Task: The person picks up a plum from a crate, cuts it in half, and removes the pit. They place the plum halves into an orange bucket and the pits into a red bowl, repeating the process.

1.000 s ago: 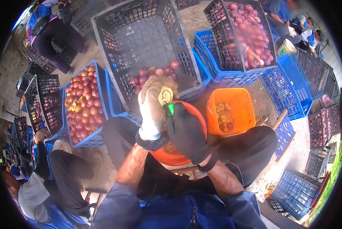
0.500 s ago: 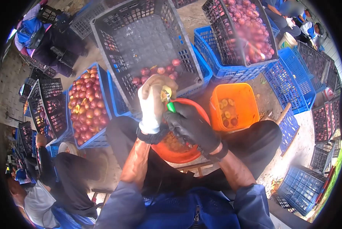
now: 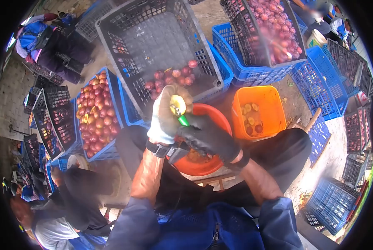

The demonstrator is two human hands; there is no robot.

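Note:
My left hand [image 3: 163,111], in a white and tan glove, grips a cut plum [image 3: 178,102] whose yellow flesh faces up. My right hand [image 3: 211,137], gloved in black, is closed round a small tool with a green handle [image 3: 183,120]. The tool's metal tip touches the cut flesh. Both hands are above a red-orange basin [image 3: 220,121] between my knees; wet pieces lie in it, partly covered by my right hand. Just beyond my left hand, several whole plums [image 3: 179,76] sit in the near end of a tilted black crate [image 3: 153,43].
An orange bucket [image 3: 276,110] with plum pieces in liquid stands right of the basin. On the left is a blue crate [image 3: 116,96] full of plums, some cut. A black crate of plums [image 3: 274,31] rests on blue crates. A co-worker [image 3: 53,225] sits at lower left.
The cut plum has turned so that more yellow flesh shows, and the tool tip is at its lower edge. Both hands have shifted slightly. The lower-left co-worker's arm has moved down.

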